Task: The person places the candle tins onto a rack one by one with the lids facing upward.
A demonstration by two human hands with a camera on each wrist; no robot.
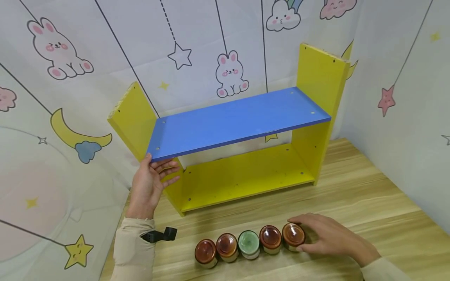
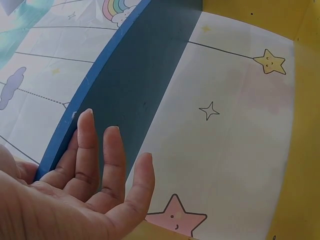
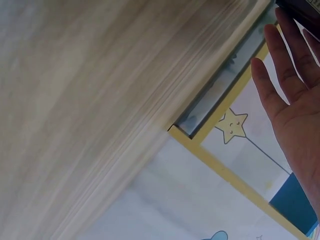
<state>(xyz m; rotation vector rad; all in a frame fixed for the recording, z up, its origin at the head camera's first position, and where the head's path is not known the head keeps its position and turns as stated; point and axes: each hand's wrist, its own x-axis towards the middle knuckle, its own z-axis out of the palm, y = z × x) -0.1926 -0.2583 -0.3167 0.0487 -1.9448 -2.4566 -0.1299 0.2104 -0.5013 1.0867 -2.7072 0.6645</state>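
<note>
My left hand [image 1: 149, 181] holds the front left corner of the blue shelf board [image 1: 232, 121], thumb at the edge and fingers underneath. In the left wrist view, the blue board [image 2: 75, 107] lies between the mostly hidden thumb and the extended fingers [image 2: 114, 155]. At the right end of a row of jars, my right hand [image 1: 327, 236] has thumb and fingers around a brown-topped jar [image 1: 293, 234]. Only a dark part of that jar [image 3: 302, 15] shows in the right wrist view, by the fingertips. Beside it stand another brown-topped jar [image 1: 270, 237] and a green-topped jar [image 1: 249, 242].
The yellow side panels [image 1: 321, 78] and yellow bottom board [image 1: 242, 177] frame the blue board. This shelf unit stands on a wood-grain table [image 1: 372, 203], behind the jars. Patterned cloth [image 1: 197, 23] hangs at the back and sides.
</note>
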